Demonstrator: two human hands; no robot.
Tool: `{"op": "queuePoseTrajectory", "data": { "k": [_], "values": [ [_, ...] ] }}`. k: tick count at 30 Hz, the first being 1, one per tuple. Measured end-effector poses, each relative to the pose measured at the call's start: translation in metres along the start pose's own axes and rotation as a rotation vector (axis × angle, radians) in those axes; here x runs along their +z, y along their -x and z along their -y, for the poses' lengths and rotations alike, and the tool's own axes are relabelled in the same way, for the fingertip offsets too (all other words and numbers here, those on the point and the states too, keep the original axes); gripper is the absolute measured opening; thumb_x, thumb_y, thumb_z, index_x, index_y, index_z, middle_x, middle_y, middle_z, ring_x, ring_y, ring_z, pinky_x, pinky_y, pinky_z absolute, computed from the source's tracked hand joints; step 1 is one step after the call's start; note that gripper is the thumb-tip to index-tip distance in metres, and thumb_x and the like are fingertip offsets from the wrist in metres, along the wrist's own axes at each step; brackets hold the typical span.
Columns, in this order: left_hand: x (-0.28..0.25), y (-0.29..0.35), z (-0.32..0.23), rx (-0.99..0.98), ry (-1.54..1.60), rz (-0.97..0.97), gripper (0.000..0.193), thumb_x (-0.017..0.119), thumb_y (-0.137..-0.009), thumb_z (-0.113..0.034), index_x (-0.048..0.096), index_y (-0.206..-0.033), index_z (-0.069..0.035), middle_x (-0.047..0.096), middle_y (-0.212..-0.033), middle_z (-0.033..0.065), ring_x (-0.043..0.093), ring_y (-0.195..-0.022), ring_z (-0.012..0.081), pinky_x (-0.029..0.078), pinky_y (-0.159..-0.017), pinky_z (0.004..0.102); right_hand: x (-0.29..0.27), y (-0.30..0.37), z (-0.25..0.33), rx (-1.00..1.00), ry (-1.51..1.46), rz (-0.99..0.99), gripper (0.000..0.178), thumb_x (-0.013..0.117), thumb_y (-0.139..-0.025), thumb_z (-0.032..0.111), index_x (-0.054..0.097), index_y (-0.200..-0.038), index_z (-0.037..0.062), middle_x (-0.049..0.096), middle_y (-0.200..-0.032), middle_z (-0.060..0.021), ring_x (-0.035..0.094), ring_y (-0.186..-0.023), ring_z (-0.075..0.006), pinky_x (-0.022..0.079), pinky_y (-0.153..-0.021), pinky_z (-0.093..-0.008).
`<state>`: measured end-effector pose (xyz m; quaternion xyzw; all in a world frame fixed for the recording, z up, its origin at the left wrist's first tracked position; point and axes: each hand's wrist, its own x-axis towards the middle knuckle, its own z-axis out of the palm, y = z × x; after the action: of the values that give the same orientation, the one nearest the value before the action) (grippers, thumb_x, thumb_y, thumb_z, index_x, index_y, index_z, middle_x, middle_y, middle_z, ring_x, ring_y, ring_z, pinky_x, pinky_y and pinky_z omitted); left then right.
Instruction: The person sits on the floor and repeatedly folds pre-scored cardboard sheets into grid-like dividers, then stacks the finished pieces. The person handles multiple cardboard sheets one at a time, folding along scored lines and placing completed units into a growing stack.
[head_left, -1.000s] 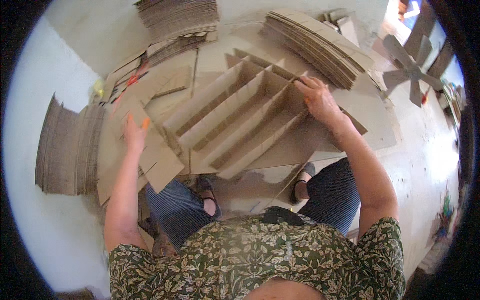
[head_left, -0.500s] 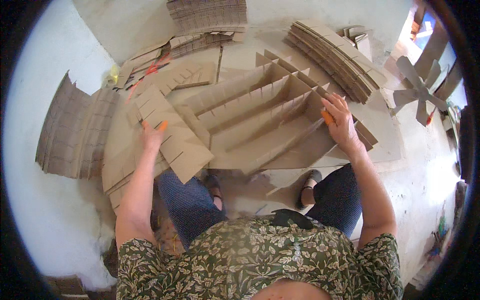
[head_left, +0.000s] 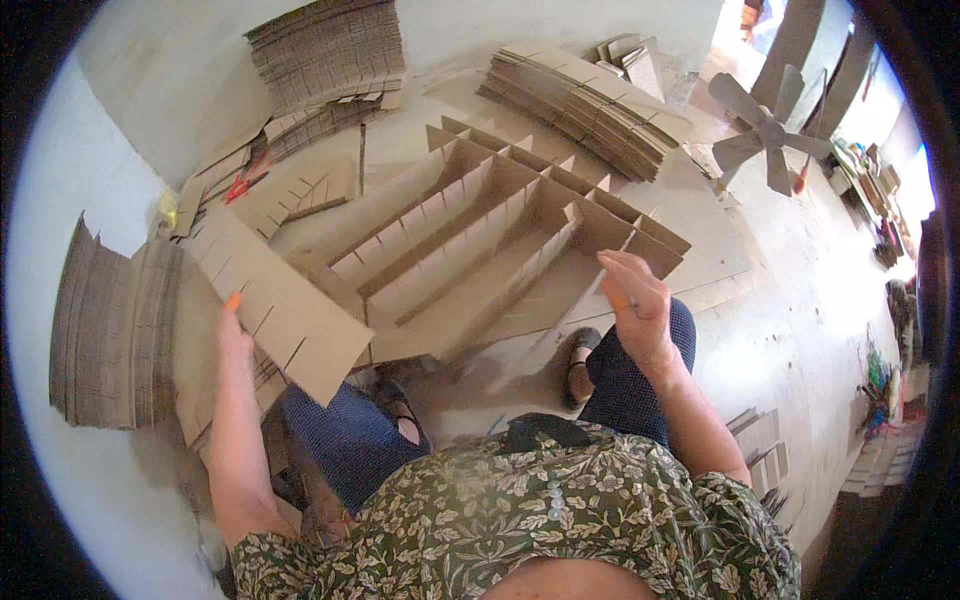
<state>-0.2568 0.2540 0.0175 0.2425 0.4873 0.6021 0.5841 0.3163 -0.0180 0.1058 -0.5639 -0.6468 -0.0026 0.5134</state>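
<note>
My left hand (head_left: pixel 236 332), an orange cover on its thumb, grips a flat brown cardboard strip (head_left: pixel 300 325) with slots cut along one edge. The strip slants over my left knee, beside the grid. In front of me lies a cardboard divider grid (head_left: pixel 480 225): long slotted panels stand on edge, joined by cross strips at the far right end. My right hand (head_left: pixel 640 310) is at the near right corner of the grid, fingers stretched out and close together. Its fingertips meet the end of the nearest panel, which is blurred; whether they touch it I cannot tell.
Stacks of slotted cardboard stand at the left wall (head_left: pixel 115 330), at the back (head_left: pixel 330 55) and at the back right (head_left: pixel 590 110). Red-handled tools (head_left: pixel 238 188) lie among loose pieces at the back left. A grey-bladed fan (head_left: pixel 770 135) stands at the right.
The view has swung, so everything sits further left. My right hand has come off the cross strips toward me, to the near corner. The left hand still holds its strip, now nearer to me.
</note>
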Motion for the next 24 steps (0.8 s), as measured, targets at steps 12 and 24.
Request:
{"op": "queuePoseTrajectory", "data": {
  "k": [12, 24],
  "values": [
    [0.096, 0.170, -0.014, 0.170, 0.133, 0.147, 0.045, 0.057, -0.092, -0.025, 0.046, -0.129, -0.002, 0.050, -0.133, 0.0130, 0.048, -0.121, 0.0274, 0.038, -0.104, 0.0439, 0.036, 0.014, 0.068, 0.125, -0.509, 0.500, 0.065, 0.073, -0.080, 0.019, 0.042, -0.134, -0.0013, 0.063, -0.111, -0.0215, 0.062, -0.102, -0.0329, 0.049, -0.087, -0.0377],
    [0.243, 0.232, 0.058, 0.216, 0.023, 0.374, 0.044, 0.056, -0.094, -0.018, 0.042, -0.134, -0.003, 0.058, -0.112, 0.0085, 0.055, -0.103, 0.0175, 0.045, -0.092, 0.0336, -0.011, -0.002, 0.055, 0.319, -0.356, 0.174, 0.048, 0.059, -0.085, -0.001, 0.049, -0.132, 0.0032, 0.059, -0.125, -0.0149, 0.056, -0.112, -0.0180, 0.044, -0.094, -0.0296]
  ]
}}
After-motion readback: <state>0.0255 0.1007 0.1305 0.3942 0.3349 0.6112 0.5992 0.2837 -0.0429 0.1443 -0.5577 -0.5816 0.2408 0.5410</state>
